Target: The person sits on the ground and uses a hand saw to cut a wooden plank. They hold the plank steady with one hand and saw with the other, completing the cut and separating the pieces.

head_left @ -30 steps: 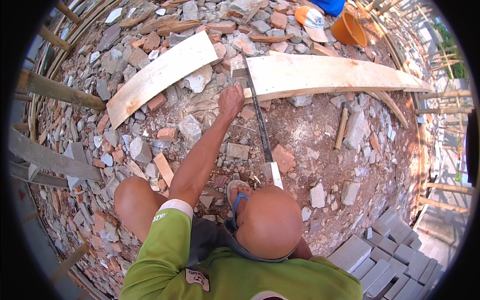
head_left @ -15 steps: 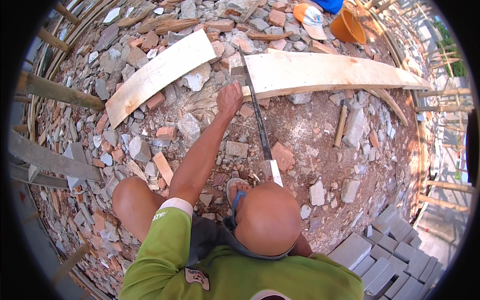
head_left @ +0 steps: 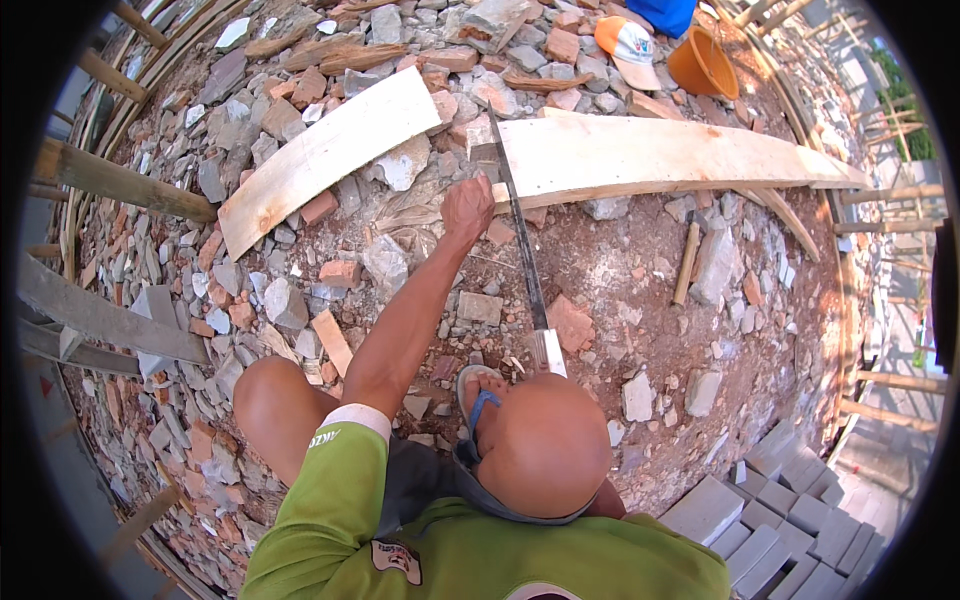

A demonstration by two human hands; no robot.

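Observation:
A long pale wooden board [head_left: 650, 155] lies across the rubble ahead, its left end under the blade of a handsaw [head_left: 527, 255]. The blade crosses the board near that end, with its tip past the far edge. My left hand [head_left: 467, 208] is closed at the board's near edge, just left of the blade, with the fingers curled around the end. The saw's pale handle [head_left: 548, 352] runs back toward my bent right knee [head_left: 545, 445]. My right hand is hidden behind that knee.
A shorter plank [head_left: 330, 160] lies at left on broken bricks and stones. A hammer [head_left: 687, 262] rests on the dirt at right. Beyond are a cap [head_left: 628, 50] and an orange bucket [head_left: 703, 65]. Grey blocks [head_left: 705, 505] are stacked at lower right. Wooden poles [head_left: 125, 178] stand at left.
The whole view has shifted a little, so everything sits slightly lower and further right. My left hand stays at the board's end, and the saw still crosses the board at the same place.

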